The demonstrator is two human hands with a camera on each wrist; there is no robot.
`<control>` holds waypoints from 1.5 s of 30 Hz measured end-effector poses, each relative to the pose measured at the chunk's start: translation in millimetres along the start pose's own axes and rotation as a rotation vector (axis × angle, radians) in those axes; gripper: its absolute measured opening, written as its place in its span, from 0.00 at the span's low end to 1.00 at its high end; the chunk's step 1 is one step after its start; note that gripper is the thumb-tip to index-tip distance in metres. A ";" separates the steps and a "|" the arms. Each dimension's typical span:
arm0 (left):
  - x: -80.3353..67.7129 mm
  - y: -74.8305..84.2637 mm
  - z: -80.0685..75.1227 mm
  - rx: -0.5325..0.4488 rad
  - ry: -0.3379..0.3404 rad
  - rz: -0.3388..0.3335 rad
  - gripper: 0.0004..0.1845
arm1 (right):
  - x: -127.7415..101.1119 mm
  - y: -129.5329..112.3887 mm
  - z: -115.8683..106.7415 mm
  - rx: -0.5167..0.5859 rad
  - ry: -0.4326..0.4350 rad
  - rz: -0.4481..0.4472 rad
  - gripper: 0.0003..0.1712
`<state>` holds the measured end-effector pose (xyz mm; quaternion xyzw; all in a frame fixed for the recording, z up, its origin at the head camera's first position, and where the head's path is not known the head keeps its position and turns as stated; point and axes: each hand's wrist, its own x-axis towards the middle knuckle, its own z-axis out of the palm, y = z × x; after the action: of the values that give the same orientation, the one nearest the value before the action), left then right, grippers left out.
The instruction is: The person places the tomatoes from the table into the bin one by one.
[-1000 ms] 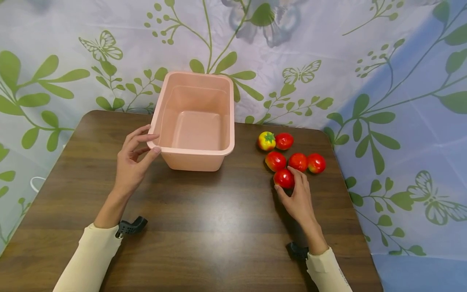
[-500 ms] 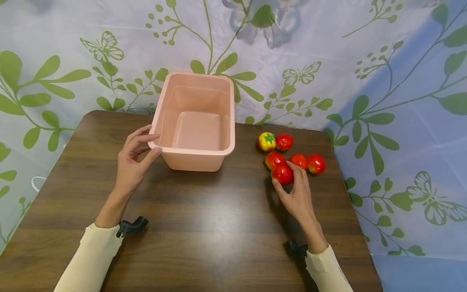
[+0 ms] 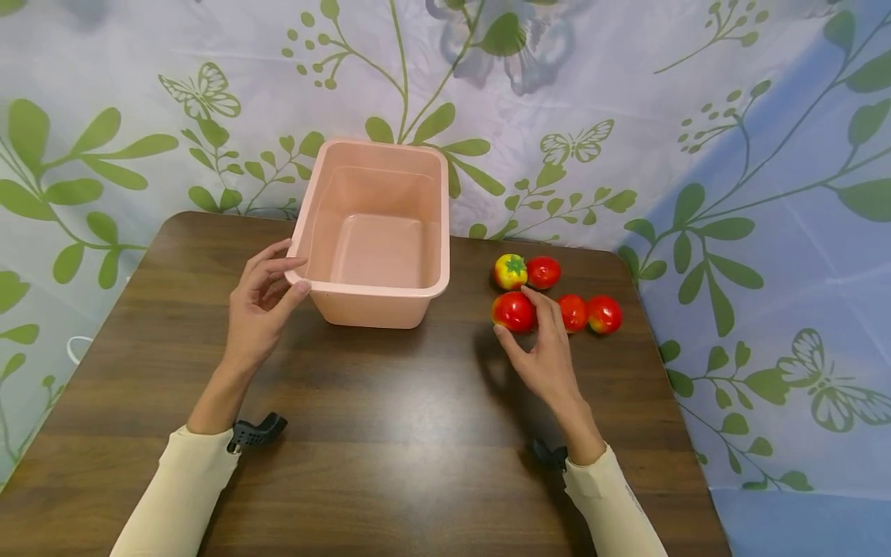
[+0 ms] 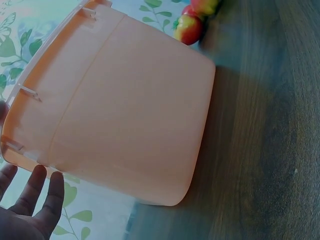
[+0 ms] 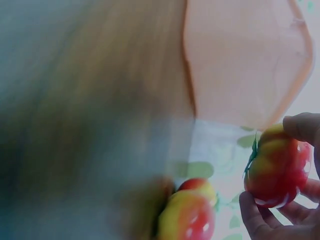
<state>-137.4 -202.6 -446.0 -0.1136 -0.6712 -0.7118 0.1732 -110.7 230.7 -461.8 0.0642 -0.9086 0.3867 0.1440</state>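
Observation:
My right hand [image 3: 539,348] grips a red tomato [image 3: 513,311] between thumb and fingers, lifted just above the table; the right wrist view shows the same tomato [image 5: 277,170] in my fingertips [image 5: 302,127]. Several more tomatoes lie behind it: a yellowish one [image 3: 510,271], a red one [image 3: 543,271] and two red ones [image 3: 588,312] to the right. An empty pink plastic bin [image 3: 418,288] stands left of them. My left hand [image 3: 263,305] touches the bin's near left corner with thumb on the rim, fingers relaxed; the left wrist view shows the bin wall [image 4: 125,110] beside my fingers [image 4: 37,195].
The dark wooden table [image 3: 390,433] has rounded corners and ends just right of the tomatoes. A leaf-patterned cloth [image 3: 731,155] hangs behind and to the right.
My right hand has lifted the tomato off the table and carried it left, toward the bin. The left hand has stayed at the bin's corner.

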 end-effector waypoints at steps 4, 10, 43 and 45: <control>-0.9 -0.7 0.1 -0.002 0.001 -0.019 0.19 | 10.9 -11.7 5.7 0.029 0.003 -0.039 0.44; -1.0 -0.7 -1.2 -0.004 0.007 -0.015 0.19 | 28.9 -34.2 14.0 0.112 0.045 -0.106 0.44; -0.5 -1.8 1.0 0.003 0.026 -0.024 0.18 | 67.2 -113.4 41.6 0.180 0.055 -0.373 0.45; -0.4 -1.6 0.7 0.003 0.025 -0.025 0.18 | 67.2 -112.7 41.1 0.195 0.058 -0.379 0.45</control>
<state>-137.7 -201.8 -447.5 -0.0958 -0.6715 -0.7142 0.1729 -157.6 122.6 -390.9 0.2364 -0.8341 0.4402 0.2336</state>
